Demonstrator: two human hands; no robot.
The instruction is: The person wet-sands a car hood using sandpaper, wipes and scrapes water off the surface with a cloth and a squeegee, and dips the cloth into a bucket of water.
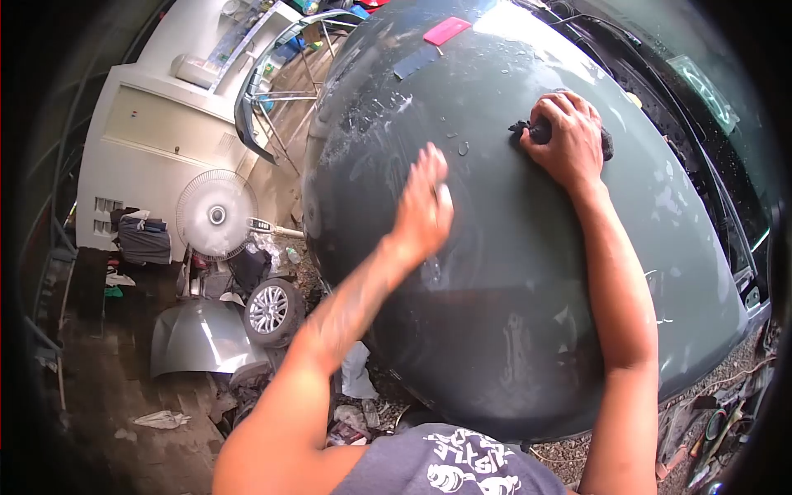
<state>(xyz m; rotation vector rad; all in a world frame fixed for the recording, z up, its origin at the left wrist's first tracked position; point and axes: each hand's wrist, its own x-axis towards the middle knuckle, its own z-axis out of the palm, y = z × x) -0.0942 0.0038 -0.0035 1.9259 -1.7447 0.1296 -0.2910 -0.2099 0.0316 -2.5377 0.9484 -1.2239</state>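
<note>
A dark green car hood (511, 247) fills the middle of the view, wet in places and marked with pale smears. My right hand (569, 136) is wrapped round a black cloth (607, 145) and presses it on the hood's upper right part. My left hand (425, 202) is at the hood's left part, fingers stretched out and holding nothing. Whether it touches the surface I cannot tell. Farther up the hood lie a flat red piece (447, 31) and a blue-grey strip (417, 62).
To the left stand a white fan (217, 214) and a wheel (274, 312), near a loose silver car panel (206, 338). A curved car part rests on a metal stand (289, 96) beyond the hood. The windshield (701, 91) borders the hood at right.
</note>
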